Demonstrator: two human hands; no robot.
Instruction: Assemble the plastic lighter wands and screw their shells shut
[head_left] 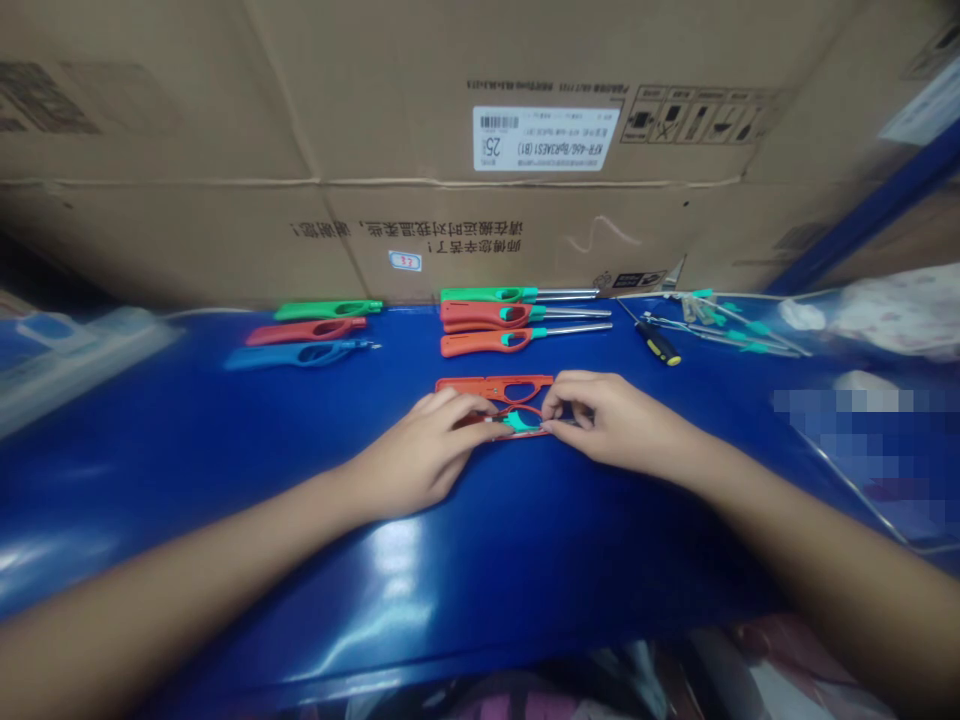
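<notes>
Both my hands rest on the blue table (525, 540) at its middle. My left hand (424, 450) and my right hand (611, 420) pinch the two ends of an orange lighter shell half with a teal trigger (519, 422). The fingers of both hands are closed on it. Just behind it lies a second orange shell half (495, 386), flat on the table and free of my hands.
Three finished lighters with metal tubes (517, 318) lie behind, green and orange. To the left lie three handle shells (311, 332) in green, red and blue. A black-yellow screwdriver (656, 342) and loose metal tubes (739, 330) lie at right. A cardboard box wall (480, 150) closes the back.
</notes>
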